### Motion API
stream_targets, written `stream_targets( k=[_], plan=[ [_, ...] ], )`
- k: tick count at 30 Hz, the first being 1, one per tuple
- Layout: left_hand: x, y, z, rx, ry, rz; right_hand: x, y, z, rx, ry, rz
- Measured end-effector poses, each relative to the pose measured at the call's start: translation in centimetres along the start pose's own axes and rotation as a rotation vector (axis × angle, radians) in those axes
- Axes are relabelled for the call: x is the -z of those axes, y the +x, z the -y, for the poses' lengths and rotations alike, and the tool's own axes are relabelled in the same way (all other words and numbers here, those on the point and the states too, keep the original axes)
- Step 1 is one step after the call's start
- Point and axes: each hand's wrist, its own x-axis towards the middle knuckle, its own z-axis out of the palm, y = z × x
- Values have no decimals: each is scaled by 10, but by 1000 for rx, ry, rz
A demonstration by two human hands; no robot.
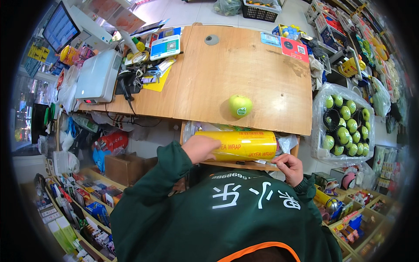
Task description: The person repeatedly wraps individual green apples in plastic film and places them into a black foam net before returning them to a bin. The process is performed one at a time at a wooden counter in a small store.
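Observation:
A large yellow roll of plastic wrap (244,144) lies crosswise over an open wooden drawer (226,165) just in front of my body. My left hand (202,149) rests on the roll's left end, with fingertips on the film. At the roll's lower right, my right hand (289,168) pinches the edge of the clear film between thumb and fingers. A green apple (240,106) bearing a small round sticker sits on the wooden desk (209,82), beyond the roll.
A scale (98,77), a handheld barcode scanner (125,85) and keys stand at the desk's left. Payment cards (294,49) lie at its far right corner. Right of the desk is a plastic-lined crate (316,131) of green apples. A cardboard box (122,168) sits at lower left.

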Motion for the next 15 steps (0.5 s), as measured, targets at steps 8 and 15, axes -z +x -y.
stream_targets(
  k=[8,15],
  plan=[
    [24,-31,24,129,-97,50,0,2,7,-19,-8,10],
    [64,-64,-3,100,-182,-270,2,4,30,-19,39,21]
  ],
)
